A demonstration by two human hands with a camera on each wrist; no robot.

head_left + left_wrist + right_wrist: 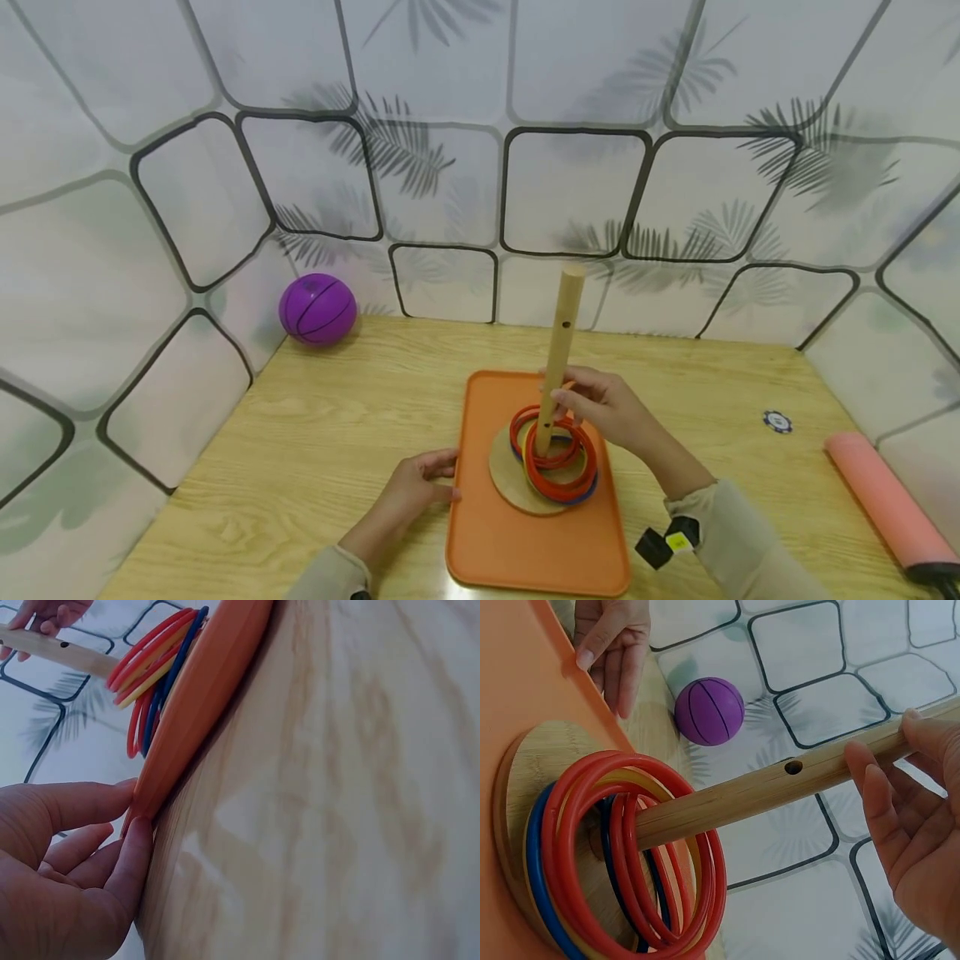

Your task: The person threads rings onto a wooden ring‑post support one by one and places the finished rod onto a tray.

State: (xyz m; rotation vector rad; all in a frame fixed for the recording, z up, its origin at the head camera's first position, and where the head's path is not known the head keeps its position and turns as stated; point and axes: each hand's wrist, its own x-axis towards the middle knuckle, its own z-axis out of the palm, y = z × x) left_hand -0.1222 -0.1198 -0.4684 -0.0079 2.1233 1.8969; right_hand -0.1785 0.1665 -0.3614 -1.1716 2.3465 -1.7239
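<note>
An upright wooden post (561, 337) with small holes rises from a round wooden base (507, 477), leaning slightly in the head view. Around its foot lie several red, yellow and blue rings (564, 862), piled unevenly. My right hand (606, 406) pinches the post between thumb and fingers, above the rings. The base stands on an orange tray (525, 554). At the tray's left side, my left hand (415, 490) holds the rim, thumb and fingertips at the edge, as the left wrist view (75, 877) shows close up.
A purple ball (318, 309) sits at the back left of the wooden table (337, 408), against the patterned wall covering (442, 183). To the right lie a small round chip (777, 422) and a pink cylinder (892, 504) with a dark end.
</note>
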